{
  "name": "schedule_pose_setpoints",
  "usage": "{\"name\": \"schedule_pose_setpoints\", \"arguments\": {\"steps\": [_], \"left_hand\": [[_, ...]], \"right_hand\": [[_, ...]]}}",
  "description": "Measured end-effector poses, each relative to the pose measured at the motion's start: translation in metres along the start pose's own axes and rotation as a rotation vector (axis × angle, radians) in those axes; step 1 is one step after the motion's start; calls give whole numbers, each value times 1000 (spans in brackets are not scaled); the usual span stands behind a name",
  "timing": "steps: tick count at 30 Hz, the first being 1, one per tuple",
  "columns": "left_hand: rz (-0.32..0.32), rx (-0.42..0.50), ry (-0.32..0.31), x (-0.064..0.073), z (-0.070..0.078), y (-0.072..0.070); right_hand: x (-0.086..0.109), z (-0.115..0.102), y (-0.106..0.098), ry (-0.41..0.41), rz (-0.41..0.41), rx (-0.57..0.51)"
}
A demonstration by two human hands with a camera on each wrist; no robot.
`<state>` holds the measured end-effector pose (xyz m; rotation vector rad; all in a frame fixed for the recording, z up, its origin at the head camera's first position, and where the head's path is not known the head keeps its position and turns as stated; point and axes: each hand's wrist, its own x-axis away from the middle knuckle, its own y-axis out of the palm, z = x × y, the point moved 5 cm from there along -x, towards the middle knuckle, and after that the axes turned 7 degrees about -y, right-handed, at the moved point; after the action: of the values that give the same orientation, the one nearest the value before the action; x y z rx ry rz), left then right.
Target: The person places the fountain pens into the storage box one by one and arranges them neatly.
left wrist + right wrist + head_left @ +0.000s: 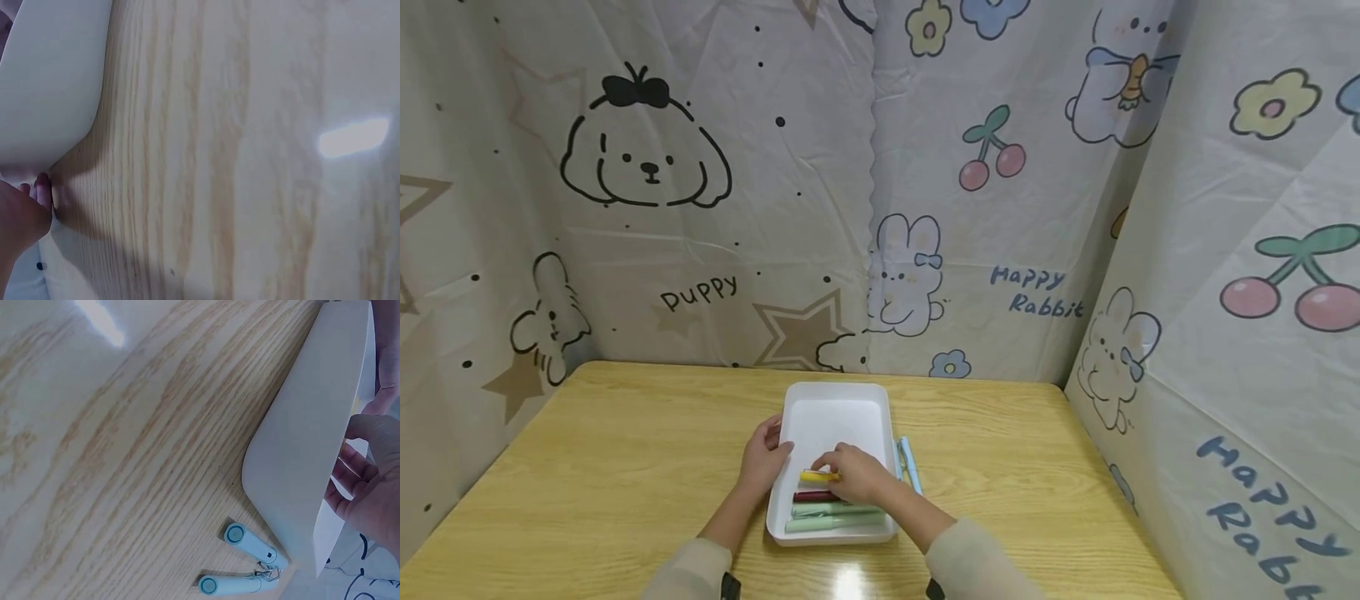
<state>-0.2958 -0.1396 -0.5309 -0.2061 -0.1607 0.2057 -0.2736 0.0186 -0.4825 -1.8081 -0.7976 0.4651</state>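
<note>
Nearest to the viewer are two pale sleeves (pixel 977 568), each with a small dark piece at the wrist, and a bright spot of light shines on the wooden bench (pixel 1000 471) between them. Just beyond this spot stands a white tray (pixel 831 541), with its long side going away from the person. In its near end, light green pens (pixel 835 523) lie crosswise, one next to another, and their right ends are close under the right forearm. Behind them, a dark red pen (pixel 814 497) lies in the same direction, partly covered by the right hand (pixel 859 477). This hand reaches over the right wall, and its thumb and fingers pinch a yellow pen (pixel 812 477), which is inside the tray outline, just past the dark red one; it is perhaps slightly above the tray floor, but the view does not show this clearly. The left hand (pixel 764 458) holds the left wall of the tray, the thumb at the rim and the other fingers along the outer side. Outside the right wall, two light blue pens (pixel 253 544) lie on the bench, their clips close together. Farthest, behind the back edge of the bench, hangs a pale cloth (pixel 805 167) printed with a puppy, rabbits, cherries, stars and flowers.
</note>
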Motion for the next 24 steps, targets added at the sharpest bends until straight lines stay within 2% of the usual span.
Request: {"name": "schedule_pose_setpoints", "arguments": {"steps": [6, 12, 24], "left_hand": [[5, -22, -22, -2, 0, 4], [11, -17, -13, -5, 3, 4], [-21, -5, -19, -7, 0, 6]], "right_hand": [[0, 2, 2, 1, -2, 1], [0, 2, 2, -4, -6, 7], [-3, 3, 5, -13, -18, 6]]}}
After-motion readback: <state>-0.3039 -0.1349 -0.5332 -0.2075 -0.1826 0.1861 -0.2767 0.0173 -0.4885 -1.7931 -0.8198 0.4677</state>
